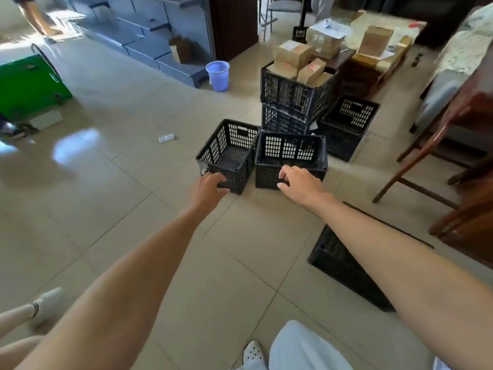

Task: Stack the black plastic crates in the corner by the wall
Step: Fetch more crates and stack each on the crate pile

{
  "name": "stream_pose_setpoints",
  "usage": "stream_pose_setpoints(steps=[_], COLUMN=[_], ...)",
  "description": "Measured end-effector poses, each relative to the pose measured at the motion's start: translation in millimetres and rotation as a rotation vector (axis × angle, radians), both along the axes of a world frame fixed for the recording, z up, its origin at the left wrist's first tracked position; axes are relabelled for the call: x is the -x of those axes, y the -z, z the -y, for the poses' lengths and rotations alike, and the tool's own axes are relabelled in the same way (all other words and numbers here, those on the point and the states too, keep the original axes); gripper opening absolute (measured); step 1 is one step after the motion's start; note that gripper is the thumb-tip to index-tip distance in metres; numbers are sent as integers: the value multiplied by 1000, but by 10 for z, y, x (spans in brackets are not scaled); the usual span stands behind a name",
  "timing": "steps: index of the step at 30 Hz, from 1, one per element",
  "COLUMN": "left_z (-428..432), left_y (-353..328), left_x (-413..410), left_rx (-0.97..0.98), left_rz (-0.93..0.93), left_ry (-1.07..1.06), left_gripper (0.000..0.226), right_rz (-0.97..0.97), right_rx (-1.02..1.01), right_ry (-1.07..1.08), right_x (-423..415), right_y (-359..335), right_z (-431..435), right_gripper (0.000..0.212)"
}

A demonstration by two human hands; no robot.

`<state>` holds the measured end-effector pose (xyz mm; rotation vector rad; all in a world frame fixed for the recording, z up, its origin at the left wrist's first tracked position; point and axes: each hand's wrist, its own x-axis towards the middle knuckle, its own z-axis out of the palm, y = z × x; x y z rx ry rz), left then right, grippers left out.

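Several black plastic crates stand on the tiled floor. An empty crate [226, 153] sits left of another empty crate [290, 156], their corners touching. My left hand [209, 186] reaches to the near rim of the left crate, fingers curled and apart. My right hand [298, 182] hovers at the near wall of the right crate, fingers spread. Behind them a two-crate stack [290, 102] holds cardboard boxes [293, 60] on top. Another crate [346, 126] stands right of the stack. One more crate [344, 265] lies partly hidden under my right forearm.
A lilac bucket [218, 75] stands by grey drawer units [149, 30]. A green trolley [29, 86] is at the far left. Wooden chairs [437, 161] crowd the right side. A low table with parcels [373, 46] sits behind the stack. A person's legs [40, 20] are at top left.
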<state>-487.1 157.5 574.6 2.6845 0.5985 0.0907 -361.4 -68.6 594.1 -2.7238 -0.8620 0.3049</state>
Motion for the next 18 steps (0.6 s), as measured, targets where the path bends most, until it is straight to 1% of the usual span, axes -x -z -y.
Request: stream_pose_setpoints(steps=[2,5,9,11,14,18], left_z=[-207,-634,-1341,-1654,-2043,-2558], left_y=[46,253,575,626,579,607], left_x=[-496,-1199,-2032,-2491,-3251,-4063], left_rx=[10,45,101,115,123,133], left_rz=[14,-13,-73,-105,-96,-105], left_ry=[24,29,-44,-60,-64,-56], left_gripper=[33,32,31,30,32,32], right_rz=[-29,-64,-106,-130,-150,-200], right_rx=[15,38,51,58,51,51], right_ry=[25,19,-5,-19,-14,-1], right_x=[-439,-1113,-2048,-2548,-3292,-4051], right_y=[120,345,542,570,597,731], right_z=[-221,-598,-1183,-1483,-1945,-2593], right_gripper=[24,24,24,23,23,23])
